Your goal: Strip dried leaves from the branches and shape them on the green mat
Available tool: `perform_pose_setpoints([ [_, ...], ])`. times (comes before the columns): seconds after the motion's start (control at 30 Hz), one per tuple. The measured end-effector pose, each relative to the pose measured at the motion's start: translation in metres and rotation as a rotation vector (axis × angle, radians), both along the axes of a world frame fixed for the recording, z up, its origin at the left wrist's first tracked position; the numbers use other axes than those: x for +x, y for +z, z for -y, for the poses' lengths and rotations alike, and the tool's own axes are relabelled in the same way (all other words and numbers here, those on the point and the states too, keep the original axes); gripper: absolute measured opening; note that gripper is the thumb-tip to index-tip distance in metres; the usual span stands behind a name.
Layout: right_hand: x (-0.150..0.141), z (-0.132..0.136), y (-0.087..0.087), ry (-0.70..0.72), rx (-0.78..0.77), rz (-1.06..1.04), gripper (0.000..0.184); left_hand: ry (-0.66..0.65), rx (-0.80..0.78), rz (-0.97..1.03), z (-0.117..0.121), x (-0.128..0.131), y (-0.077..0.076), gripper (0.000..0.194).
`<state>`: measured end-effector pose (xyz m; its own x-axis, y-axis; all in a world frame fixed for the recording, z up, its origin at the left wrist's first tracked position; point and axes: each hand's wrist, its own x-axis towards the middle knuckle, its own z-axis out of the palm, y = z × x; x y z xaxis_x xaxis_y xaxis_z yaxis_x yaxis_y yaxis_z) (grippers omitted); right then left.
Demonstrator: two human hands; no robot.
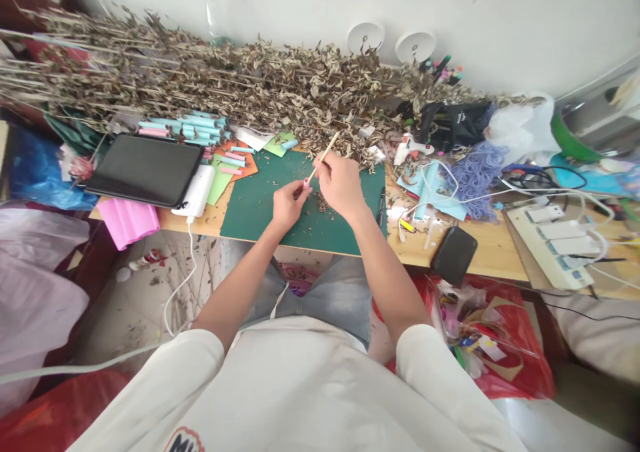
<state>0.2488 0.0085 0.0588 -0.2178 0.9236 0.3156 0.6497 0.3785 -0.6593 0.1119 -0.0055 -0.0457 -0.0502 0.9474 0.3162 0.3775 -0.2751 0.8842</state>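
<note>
A thin pale stick (327, 150) slants up and to the right above the dark green cutting mat (260, 202). My right hand (340, 184) is closed around its middle. My left hand (290, 202) pinches its lower end with fingers pressed together. Both hands hover over the mat, where a small heap of dry leaf crumbs (323, 204) lies. Behind them a long pile of dried leafy branches (225, 82) stretches along the back of the wooden table (495, 245).
A black tablet (145, 169) and white power bank (197, 191) lie left of the mat, with rolled paper tubes (193, 129) behind. A glue gun (411, 148), purple yarn (477, 172), black phone (454, 255) and power strip (555, 242) lie at right. Red bags (500, 352) sit on the floor.
</note>
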Motion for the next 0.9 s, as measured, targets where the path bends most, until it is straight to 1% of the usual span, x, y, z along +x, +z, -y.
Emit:
perform_pose_setpoints([
  [0.13, 0.0, -0.002, 0.0, 0.042, -0.013, 0.055, 0.023, 0.0, -0.001, -0.011, 0.0, 0.0, 0.0, 0.02],
  [0.3, 0.0, -0.006, 0.0, 0.028, 0.001, 0.008, 0.023, 0.008, 0.0, -0.018, 0.0, 0.0, 0.0, 0.018],
  [0.43, 0.0, -0.006, 0.002, 0.071, -0.037, 0.012, 0.022, 0.008, 0.001, -0.012, 0.0, 0.0, 0.0, 0.017],
  [0.53, -0.001, -0.006, 0.001, 0.03, -0.047, -0.037, 0.022, 0.0, 0.002, -0.008, 0.0, 0.0, 0.001, 0.016],
  [0.6, -0.002, -0.006, 0.0, 0.033, -0.068, -0.056, 0.023, -0.003, -0.001, -0.004, 0.0, -0.001, 0.001, 0.016],
  [0.7, -0.003, -0.007, -0.003, 0.04, -0.097, -0.059, 0.023, -0.005, -0.007, 0.0, 0.0, -0.001, 0.001, 0.016],
  [0.8, -0.003, -0.009, -0.006, 0.005, -0.071, -0.055, 0.021, -0.011, -0.004, 0.013, 0.0, -0.001, 0.0, 0.017],
  [0.9, -0.003, -0.011, -0.006, 0.026, -0.076, -0.033, 0.022, -0.008, -0.008, 0.019, 0.0, -0.001, 0.0, 0.018],
])
